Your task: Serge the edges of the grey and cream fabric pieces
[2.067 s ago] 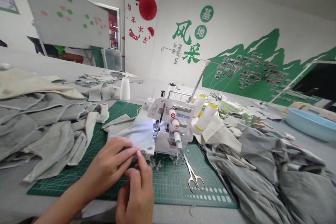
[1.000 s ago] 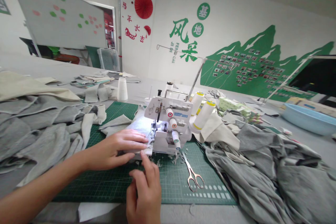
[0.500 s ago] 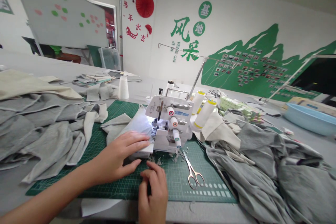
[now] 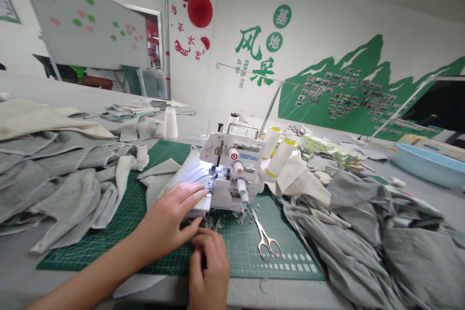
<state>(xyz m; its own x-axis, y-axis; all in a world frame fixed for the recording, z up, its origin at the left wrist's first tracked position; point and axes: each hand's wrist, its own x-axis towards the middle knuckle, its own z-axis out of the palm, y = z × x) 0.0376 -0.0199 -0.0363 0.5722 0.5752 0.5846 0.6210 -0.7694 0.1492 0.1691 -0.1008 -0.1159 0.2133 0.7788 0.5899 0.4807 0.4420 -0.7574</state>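
Observation:
An overlock sewing machine [image 4: 238, 174] with its lamp lit stands on a green cutting mat [image 4: 241, 247]. Light grey fabric [image 4: 185, 169] lies over the machine's left side, reaching the presser foot. My left hand [image 4: 174, 215] rests flat at the front of the machine bed, fingers stretched toward the foot and thumb out to the side. Just in front, my right hand [image 4: 209, 266] is loosely curled over the mat, thumb apart from the fingers, nothing visible in it. Its fingertips are close to my left thumb. Scissors [image 4: 264, 237] lie to the right.
Grey fabric pieces [image 4: 72, 179] are heaped at the left, and more grey cloth [image 4: 348, 242] at the right. Thread cones [image 4: 281, 157] stand behind the machine, a white cone [image 4: 170, 123] farther left. Lint [image 4: 218, 220] litters the mat. A blue basin [image 4: 428, 162] sits far right.
The sewing machine has shifted slightly left and swayed in view. My left hand has moved slightly, its thumb now closer to my right hand's fingers. Little else differs.

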